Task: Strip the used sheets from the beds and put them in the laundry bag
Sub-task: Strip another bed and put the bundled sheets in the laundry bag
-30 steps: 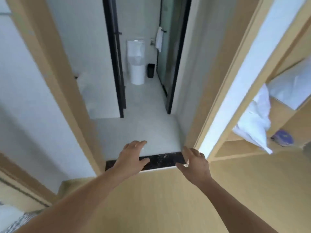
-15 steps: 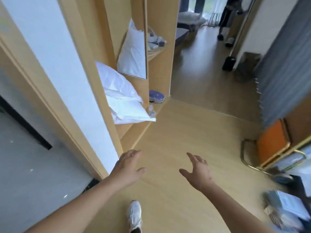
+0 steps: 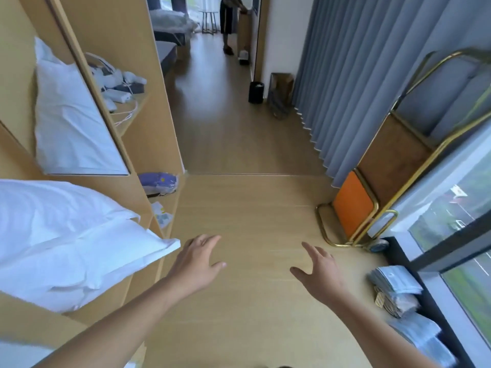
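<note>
Two hands: both held out over the wooden floor (image 3: pixel 252 261), palms down, holding nothing.
Left hand (image 3: pixel 198 261): fingers loosely spread and straight, just beside the corner of a white pillow (image 3: pixel 66 235).
Right hand (image 3: pixel 320 272): fingers spread, thumb out to the side, well apart from the left hand.
White pillow: lies on a lower shelf of the open wooden shelving (image 3: pixel 148 134) at left, its corner hanging over the shelf edge.
Second pillow (image 3: pixel 66 115): stands on the shelf above, leaning against the divider.
Upper shelf: small white items and cords (image 3: pixel 117 86); too blurred to identify.
Bottom shelf: purple packet (image 3: pixel 159 181).
Beds: one bed (image 3: pixel 172 25) with rumpled white bedding visible in the far room, well away from the hands.
Laundry bag: cannot tell which object, if any, it is.
Right side: grey curtain (image 3: pixel 358 75), gold-framed luggage cart (image 3: pixel 372 203) with an orange panel, window (image 3: pixel 457 235).
Floor by window: stack of folded bluish packets (image 3: pixel 396 288).
Far hallway: another person (image 3: pixel 228 22) stands, partly in view; black bin (image 3: pixel 256 92) against the wall.
</note>
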A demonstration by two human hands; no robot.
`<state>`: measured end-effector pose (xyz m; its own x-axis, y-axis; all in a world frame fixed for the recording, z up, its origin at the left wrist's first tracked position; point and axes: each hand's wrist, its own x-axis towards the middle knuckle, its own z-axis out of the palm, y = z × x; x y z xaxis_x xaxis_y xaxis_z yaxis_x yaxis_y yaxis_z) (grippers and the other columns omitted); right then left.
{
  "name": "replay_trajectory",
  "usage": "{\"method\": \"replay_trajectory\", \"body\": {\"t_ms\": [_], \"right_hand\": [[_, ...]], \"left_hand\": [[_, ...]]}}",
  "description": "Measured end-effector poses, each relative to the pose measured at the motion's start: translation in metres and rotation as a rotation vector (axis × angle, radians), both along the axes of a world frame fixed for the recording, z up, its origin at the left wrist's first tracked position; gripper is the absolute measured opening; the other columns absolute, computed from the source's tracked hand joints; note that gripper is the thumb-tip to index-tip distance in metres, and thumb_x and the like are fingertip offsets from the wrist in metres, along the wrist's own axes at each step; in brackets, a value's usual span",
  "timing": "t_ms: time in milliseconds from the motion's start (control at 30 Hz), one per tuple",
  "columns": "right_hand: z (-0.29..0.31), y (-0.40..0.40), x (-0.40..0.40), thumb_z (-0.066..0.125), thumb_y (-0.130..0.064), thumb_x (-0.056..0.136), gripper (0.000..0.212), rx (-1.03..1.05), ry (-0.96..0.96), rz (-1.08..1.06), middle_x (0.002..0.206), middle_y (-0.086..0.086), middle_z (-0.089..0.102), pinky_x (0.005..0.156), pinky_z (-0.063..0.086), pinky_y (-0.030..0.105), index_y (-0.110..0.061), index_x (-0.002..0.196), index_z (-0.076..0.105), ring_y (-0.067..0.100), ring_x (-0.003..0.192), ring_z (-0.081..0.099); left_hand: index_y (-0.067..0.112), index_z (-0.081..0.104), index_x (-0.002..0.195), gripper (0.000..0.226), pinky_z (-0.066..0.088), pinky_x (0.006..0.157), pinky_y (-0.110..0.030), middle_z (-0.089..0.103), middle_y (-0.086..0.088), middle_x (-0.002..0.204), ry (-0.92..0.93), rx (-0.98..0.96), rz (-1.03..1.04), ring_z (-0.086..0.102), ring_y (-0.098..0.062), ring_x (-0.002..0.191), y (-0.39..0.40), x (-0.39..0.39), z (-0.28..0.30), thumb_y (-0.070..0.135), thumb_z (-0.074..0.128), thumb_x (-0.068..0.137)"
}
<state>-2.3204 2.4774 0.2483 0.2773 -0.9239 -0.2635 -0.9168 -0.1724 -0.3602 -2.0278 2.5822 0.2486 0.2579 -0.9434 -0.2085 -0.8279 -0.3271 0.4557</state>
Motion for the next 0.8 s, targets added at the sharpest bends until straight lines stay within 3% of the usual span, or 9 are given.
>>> {"method": "replay_trajectory", "body": {"t_ms": [300, 533, 800], "right_hand": [[-0.053, -0.199, 0.082, 0.067, -0.056, 0.093, 0.078, 0.026, -0.046, -0.086, 0.155, 0.000, 0.047, 0.107, 0.045, 0.037, -0.029, 0.159, 0.035, 0.025, 0.139, 0.045], [-0.059, -0.376, 0.188, 0.066, -0.056, 0.093, 0.076, 0.177, -0.043, 0.040, 0.155, 0.001, 0.047, 0.108, 0.044, 0.035, -0.028, 0.158, 0.037, 0.027, 0.139, 0.048], [-0.057, -0.555, 0.298, 0.069, -0.050, 0.093, 0.073, 0.207, -0.064, 0.142, 0.152, 0.004, 0.051, 0.106, 0.044, 0.032, -0.027, 0.156, 0.041, 0.027, 0.139, 0.048]], "left_hand": [[0.030, 0.039, 0.154, 0.068, 0.034, 0.116, -0.034, 0.038, 0.005, 0.155, -0.002, 0.056, -0.059, 0.034, -0.021, 0.145, -0.205, 0.085, -0.036, 0.046, 0.066, 0.094], [0.025, 0.038, 0.155, 0.066, 0.029, 0.111, -0.023, 0.039, 0.004, 0.155, -0.047, 0.183, 0.072, 0.038, -0.019, 0.143, -0.345, 0.180, -0.024, 0.043, 0.064, 0.097], [0.024, 0.043, 0.153, 0.068, 0.038, 0.108, -0.028, 0.048, 0.000, 0.154, 0.089, 0.240, 0.229, 0.046, -0.022, 0.139, -0.498, 0.275, -0.031, 0.049, 0.065, 0.093]]}}
